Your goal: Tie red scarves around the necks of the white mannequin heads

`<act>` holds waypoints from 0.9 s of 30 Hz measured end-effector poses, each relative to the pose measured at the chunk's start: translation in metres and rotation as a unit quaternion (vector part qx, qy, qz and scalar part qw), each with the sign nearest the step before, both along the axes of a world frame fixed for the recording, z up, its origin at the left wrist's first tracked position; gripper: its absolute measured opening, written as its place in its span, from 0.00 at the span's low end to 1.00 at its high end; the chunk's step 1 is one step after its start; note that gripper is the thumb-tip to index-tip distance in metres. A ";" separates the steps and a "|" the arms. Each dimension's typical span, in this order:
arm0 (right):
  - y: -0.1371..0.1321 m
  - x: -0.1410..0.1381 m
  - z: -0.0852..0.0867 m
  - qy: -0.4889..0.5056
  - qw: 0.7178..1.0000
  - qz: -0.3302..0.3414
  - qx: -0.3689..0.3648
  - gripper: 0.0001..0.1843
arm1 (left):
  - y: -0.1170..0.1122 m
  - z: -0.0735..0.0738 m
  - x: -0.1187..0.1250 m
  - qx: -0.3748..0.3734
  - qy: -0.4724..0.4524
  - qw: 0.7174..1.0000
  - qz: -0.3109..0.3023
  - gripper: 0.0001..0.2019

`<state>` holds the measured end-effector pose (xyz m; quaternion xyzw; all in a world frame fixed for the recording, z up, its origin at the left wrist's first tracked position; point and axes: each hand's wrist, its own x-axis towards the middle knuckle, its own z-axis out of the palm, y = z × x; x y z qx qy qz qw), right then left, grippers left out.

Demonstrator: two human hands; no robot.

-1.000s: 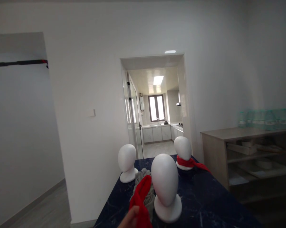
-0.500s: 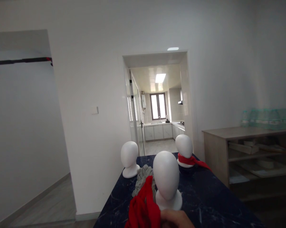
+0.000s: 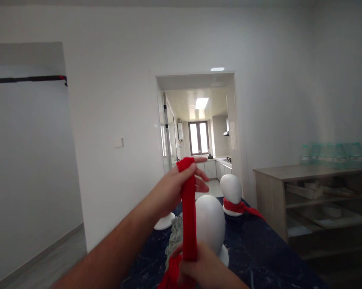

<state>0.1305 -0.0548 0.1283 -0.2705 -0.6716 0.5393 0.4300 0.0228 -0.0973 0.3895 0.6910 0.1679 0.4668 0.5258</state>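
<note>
My left hand (image 3: 175, 186) is raised in front of me, holding the top end of a red scarf (image 3: 189, 216) that hangs straight down. My right hand (image 3: 199, 267) grips the same scarf lower down, near the bottom edge of the view. Just behind the scarf stands a bare white mannequin head (image 3: 210, 224) on the dark blue marbled table (image 3: 259, 253). A grey scarf (image 3: 175, 237) lies crumpled to its left. Farther back, a second white head (image 3: 231, 189) wears a red scarf (image 3: 243, 208). My left arm hides most of a third head's base (image 3: 164, 221).
A wooden shelf unit (image 3: 313, 208) with trays stands at the right, with green-tinted containers (image 3: 331, 154) on top. Beyond the table an open doorway (image 3: 199, 132) leads to a kitchen. White walls surround the room, and grey floor lies at the left.
My left hand has lifted the red scarf from table height up to the level of the doorway, stretching it vertically. My right hand now holds its lower part.
</note>
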 end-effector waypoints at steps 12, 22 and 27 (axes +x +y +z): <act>-0.024 0.160 0.130 -0.017 0.994 0.097 -0.042 0.16 | 0.057 0.086 -0.124 0.041 0.012 0.999 0.033 0.28; -0.027 0.238 0.196 -0.145 0.987 0.057 -0.037 0.20 | 0.075 0.106 -0.165 0.032 -0.083 0.996 -0.025 0.28; -0.013 0.274 0.191 -0.182 0.978 0.084 -0.066 0.19 | 0.092 0.107 -0.187 -0.075 -0.108 0.991 0.015 0.18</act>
